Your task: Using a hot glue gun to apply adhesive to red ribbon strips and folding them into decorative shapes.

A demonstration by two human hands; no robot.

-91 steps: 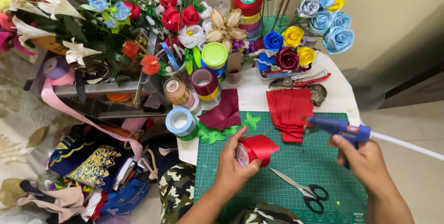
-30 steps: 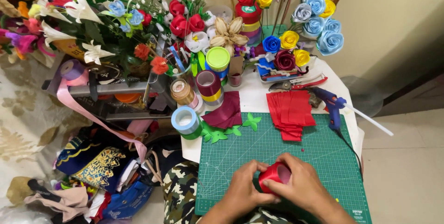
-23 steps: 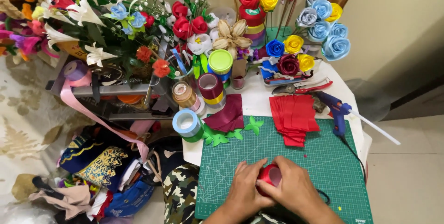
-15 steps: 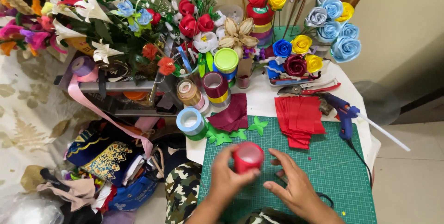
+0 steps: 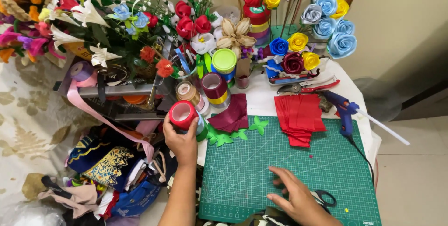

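Head view: red ribbon roll (image 5: 182, 114) sits in the left hand (image 5: 181, 141), at the mat's top-left corner, approx 10 o'clock from the green cutting mat (image 5: 289, 174) centre. Fingers wrap it from below, so the roll lies at 12 o'clock from that palm; the hole axis tilts up toward the camera, pale inner core showing. It looks like a glossy red spool w/ a wide round opening, and it hangs right over a light-blue roll (image 5: 200, 124) that's mostly hidden under it. Left hand is much the nearer; right hand (image 5: 298, 200) is well apart, at approx 4 o'clock from the roll.

Right hand lies flat on the mat, fingers spread, gripping nothing, just beside black-handled scissors (image 5: 325, 198) at its 3 o'clock.

Further out: maroon fabric piece (image 5: 231, 116) and green leaf cutouts (image 5: 233, 135) at 3 o'clock of the roll, stack of red petals (image 5: 298, 118) past them, blue glue gun (image 5: 343, 111) at the mat's right edge. More ribbon spools (image 5: 215, 86) at 1 o'clock, then ribbon roses (image 5: 298, 44) and mixed flower bunches (image 5: 116, 20) along the back.
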